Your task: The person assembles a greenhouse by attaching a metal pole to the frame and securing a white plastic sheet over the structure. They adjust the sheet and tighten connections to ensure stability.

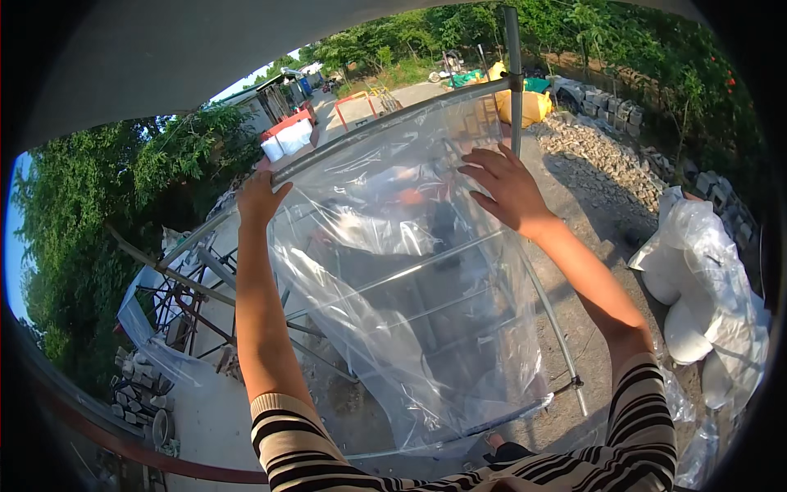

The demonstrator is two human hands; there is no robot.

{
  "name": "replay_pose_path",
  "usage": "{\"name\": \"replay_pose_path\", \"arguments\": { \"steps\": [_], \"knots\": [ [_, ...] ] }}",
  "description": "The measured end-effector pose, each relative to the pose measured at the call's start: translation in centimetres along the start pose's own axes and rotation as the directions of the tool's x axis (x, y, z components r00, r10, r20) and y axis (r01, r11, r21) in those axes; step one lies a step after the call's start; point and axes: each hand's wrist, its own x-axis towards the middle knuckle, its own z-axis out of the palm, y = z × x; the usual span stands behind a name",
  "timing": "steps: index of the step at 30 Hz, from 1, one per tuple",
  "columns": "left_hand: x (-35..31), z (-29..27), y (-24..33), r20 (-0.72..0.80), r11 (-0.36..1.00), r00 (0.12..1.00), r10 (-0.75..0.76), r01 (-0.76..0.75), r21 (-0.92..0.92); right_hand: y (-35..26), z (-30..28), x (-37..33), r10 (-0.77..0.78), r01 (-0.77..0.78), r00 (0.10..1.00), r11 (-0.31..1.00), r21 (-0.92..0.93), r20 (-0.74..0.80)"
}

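A clear plastic sheet [434, 279] hangs in front of me over a frame of grey metal tubes, wrinkled and loose along its left side. Its upper edge lies along the slanting top tube [385, 123]. My left hand [261, 199] is at the sheet's upper left corner, fingers bent over the edge by the tube and thumb out to the side; the fingertips are partly hidden. My right hand [510, 193] rests near the upper right, its fingers spread against the plastic, just below the upright post [514, 74].
White wrapped bundles [697, 295] stand at the right, near a rubble heap [602, 156] and a yellow sack [529, 107]. Metal rods and frames [197, 303] lie at the left. A reddish rail [180, 467] crosses the lower left. Trees border the yard.
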Motion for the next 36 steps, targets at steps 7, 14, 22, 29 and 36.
{"name": "replay_pose_path", "arguments": {
  "steps": [7,14,22,29,36],
  "knots": [
    [-5.9,-3.4,3.6,-0.181,0.977,0.97,0.165,-0.185,-0.105,5.7,0.7,4.6,0.105,-0.108,0.97,0.994,0.002,0.22],
    [-19.3,-9.4,3.8,0.201,0.958,0.957,0.207,-0.156,-0.243,-2.5,-3.8,-6.9,0.005,0.0,1.0,0.987,0.159,-0.027],
    [-36.6,-9.1,9.4,0.148,0.834,0.942,0.302,-0.187,-0.519,-10.4,-6.4,-24.5,0.116,-0.134,0.98,0.985,0.108,0.163],
    [-52.1,-2.9,14.2,0.294,0.835,0.911,0.289,-0.089,-0.543,-12.3,-7.0,-32.2,-0.023,-0.417,0.596,0.845,0.334,0.803],
    [-59.9,2.3,17.4,0.66,0.87,0.685,0.309,0.078,-0.488,-7.2,-6.1,-7.4,-0.005,-0.026,0.984,0.986,0.167,0.18]
  ]
}}
